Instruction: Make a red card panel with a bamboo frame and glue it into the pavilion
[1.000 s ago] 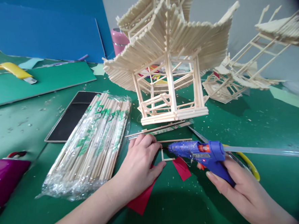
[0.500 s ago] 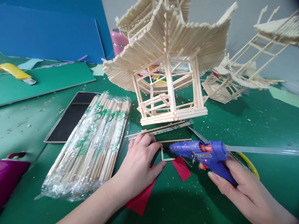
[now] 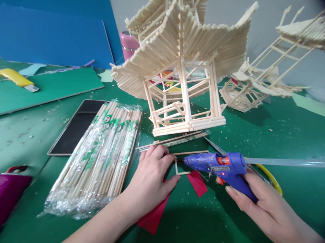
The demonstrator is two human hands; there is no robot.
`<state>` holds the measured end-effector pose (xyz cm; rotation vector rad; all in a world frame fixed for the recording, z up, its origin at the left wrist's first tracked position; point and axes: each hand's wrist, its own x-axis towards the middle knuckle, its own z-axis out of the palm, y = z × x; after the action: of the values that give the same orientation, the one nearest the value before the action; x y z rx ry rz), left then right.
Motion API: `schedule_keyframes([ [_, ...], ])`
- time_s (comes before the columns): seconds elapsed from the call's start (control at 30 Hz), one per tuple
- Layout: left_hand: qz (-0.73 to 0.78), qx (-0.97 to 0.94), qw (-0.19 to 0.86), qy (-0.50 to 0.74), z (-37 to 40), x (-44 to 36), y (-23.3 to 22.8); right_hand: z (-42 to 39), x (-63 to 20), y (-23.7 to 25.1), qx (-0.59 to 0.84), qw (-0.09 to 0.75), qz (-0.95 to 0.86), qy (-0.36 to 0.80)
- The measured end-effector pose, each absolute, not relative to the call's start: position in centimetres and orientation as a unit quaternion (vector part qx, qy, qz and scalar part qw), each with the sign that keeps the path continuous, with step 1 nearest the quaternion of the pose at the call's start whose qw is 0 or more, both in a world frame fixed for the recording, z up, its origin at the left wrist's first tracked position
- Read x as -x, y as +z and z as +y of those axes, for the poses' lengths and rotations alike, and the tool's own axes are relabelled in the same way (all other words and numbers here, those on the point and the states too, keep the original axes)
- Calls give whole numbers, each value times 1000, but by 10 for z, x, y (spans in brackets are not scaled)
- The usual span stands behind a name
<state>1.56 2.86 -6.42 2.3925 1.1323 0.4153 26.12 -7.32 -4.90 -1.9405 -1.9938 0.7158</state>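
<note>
Your left hand [image 3: 152, 175] pins the small stick frame [image 3: 178, 163] flat on the bench [image 3: 262, 137], fingers pressed on its left corner. Your right hand [image 3: 255, 200], grip closed around the glue gun [image 3: 220, 166], aims the nozzle leftward at that corner.

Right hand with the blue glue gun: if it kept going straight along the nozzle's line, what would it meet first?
Probably the small stick frame at the nozzle tip of the blue glue gun in the right hand, then the left hand pressing it.
</note>
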Motion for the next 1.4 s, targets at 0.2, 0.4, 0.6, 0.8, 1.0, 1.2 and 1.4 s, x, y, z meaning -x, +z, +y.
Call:
schedule_keyframes([
  [0.2,413,-869,229,150,31,-16,-64,-72,-264,-51,667,147,-681,262],
  [0.4,410,-870,228,152,30,-16,-63,-73,-259,-49,669,138,-690,241],
  [0.6,410,-871,224,153,30,-16,-63,-73,-259,-48,666,134,-692,244],
  [0.8,414,-870,229,140,30,-17,-62,-72,-260,-47,664,133,-695,242],
  [1.0,415,-869,230,138,30,-17,-61,-71,-257,-48,666,132,-695,237],
  [1.2,412,-871,227,141,30,-17,-60,-73,-261,-47,669,146,-681,259],
  [1.4,411,-871,225,147,31,-16,-60,-72,-260,-45,665,174,-675,269],
])
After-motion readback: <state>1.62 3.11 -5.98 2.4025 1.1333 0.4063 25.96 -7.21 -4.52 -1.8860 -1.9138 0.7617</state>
